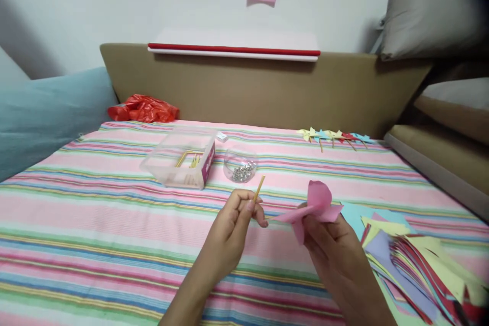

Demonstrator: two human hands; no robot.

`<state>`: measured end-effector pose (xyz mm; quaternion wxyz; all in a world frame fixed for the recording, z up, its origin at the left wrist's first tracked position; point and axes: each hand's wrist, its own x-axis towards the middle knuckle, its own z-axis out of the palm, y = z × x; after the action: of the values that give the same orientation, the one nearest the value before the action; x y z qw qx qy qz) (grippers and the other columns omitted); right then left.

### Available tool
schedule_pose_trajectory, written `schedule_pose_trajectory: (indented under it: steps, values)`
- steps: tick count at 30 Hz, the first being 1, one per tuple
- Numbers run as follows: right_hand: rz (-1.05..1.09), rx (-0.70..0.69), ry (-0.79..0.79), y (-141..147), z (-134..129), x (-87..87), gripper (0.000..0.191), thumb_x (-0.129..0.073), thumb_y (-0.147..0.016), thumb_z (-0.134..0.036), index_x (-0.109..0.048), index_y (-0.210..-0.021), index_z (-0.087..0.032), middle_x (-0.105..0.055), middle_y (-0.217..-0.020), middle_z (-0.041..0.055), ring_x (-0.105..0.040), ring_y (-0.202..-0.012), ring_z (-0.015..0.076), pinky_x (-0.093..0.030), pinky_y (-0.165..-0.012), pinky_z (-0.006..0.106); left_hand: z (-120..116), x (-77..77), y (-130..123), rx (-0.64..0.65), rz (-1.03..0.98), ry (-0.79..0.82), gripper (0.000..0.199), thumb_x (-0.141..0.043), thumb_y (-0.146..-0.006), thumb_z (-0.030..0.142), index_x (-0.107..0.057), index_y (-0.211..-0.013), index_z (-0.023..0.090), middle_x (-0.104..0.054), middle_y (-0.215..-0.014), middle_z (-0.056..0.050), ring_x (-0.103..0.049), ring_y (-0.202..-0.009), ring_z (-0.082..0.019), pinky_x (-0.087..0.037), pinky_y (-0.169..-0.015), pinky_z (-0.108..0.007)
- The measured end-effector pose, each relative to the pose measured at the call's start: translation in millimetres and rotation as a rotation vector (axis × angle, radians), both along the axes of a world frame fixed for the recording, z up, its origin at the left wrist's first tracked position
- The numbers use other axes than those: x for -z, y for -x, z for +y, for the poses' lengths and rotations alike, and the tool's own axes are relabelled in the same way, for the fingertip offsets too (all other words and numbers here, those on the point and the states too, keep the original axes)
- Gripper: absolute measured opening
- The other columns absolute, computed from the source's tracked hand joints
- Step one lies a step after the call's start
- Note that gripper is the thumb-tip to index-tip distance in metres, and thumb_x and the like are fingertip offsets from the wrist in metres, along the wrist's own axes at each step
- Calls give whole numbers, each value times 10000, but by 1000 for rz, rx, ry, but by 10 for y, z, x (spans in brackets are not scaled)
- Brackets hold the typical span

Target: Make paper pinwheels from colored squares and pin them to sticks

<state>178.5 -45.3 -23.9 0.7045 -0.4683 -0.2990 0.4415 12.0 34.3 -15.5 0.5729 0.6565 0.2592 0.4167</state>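
My left hand (235, 224) pinches a short thin wooden stick (259, 188) between thumb and fingers, its tip pointing up. To the right, my right hand (336, 249) grips a pink paper pinwheel (320, 205) by its middle, with the blades spreading around the fingertips. Stick and pinwheel are apart. Beyond the left hand stands a clear round dish (229, 163) holding small silvery pins (243, 171). Farther left, a clear plastic box (171, 175) lies with several similar sticks (194, 160) inside.
Stacked coloured paper (405, 260) lies by my right forearm. Several finished pinwheels on sticks (334, 136) rest at the back right of the striped cloth (107, 224). A red plastic bag (147, 109) sits at the back left, near a blue cushion (53, 112). A brown board (237, 91) stands behind.
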Motion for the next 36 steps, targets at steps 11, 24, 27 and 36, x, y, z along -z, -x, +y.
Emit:
schedule_pose_trajectory:
  steps: [11,24,27,36]
  values:
    - [-918,167,-393,-35,-247,-452,190,-618,-917,-105,-711,-992,-252,-656,-1111,43,-657,-1074,158,-551,-857,239,-104,19,-106,172,14,10,103,-581,-971,318,-556,-1005,225,-554,-947,-19,-526,-847,-174,-439,-757,-277]
    - [-795,101,-521,30,-239,-513,224,-610,-894,-29,-715,-986,-204,-756,-1008,14,-706,-1002,121,-555,-859,183,-119,9,14,223,30,108,233,-678,-906,390,-526,-918,214,-548,-784,11,-515,-717,-145,-466,-707,-275]
    - [-783,93,-527,29,-235,-514,241,-607,-887,-17,-714,-992,-206,-763,-993,9,-710,-991,122,-558,-863,191,-110,33,29,232,29,107,226,-677,-911,389,-524,-928,223,-571,-788,8,-537,-731,-156,-458,-697,-281]
    - [-759,83,-526,26,-222,-519,207,-624,-883,-27,-719,-966,-192,-771,-974,1,-714,-973,105,-554,-848,155,-82,89,42,256,36,76,238,-656,-921,435,-552,-965,225,-572,-851,-19,-541,-787,-182,-447,-697,-309]
